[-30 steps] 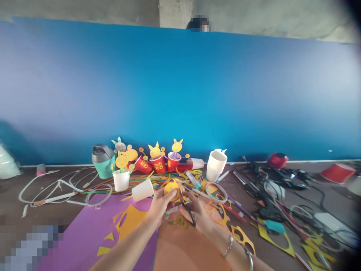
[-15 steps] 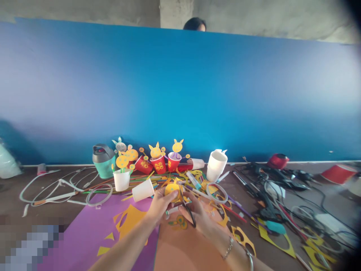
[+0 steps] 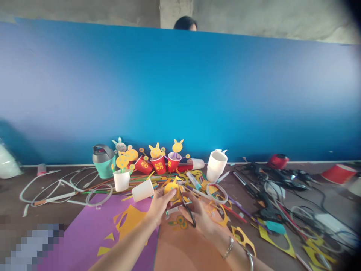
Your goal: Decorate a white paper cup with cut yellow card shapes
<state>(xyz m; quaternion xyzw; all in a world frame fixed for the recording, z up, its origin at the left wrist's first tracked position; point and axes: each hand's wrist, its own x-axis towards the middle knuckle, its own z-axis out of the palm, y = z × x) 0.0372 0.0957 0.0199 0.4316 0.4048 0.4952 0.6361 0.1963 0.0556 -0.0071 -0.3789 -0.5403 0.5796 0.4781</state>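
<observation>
Over the table (image 3: 50, 215), a yellow cutout (image 3: 170, 187) is pinched by the left hand (image 3: 158, 204). Scissors (image 3: 192, 217) are clasped by the right hand (image 3: 202, 217), just beside the cutout.

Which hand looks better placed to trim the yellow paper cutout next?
Probably the right hand: it holds the scissors close beside the yellow paper cutout, while the left hand pinches that piece.

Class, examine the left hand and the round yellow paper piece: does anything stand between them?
Nothing visible does: the left hand grips the yellow paper piece directly, thumb on its face. The scissors in the right hand are beside it.
</observation>
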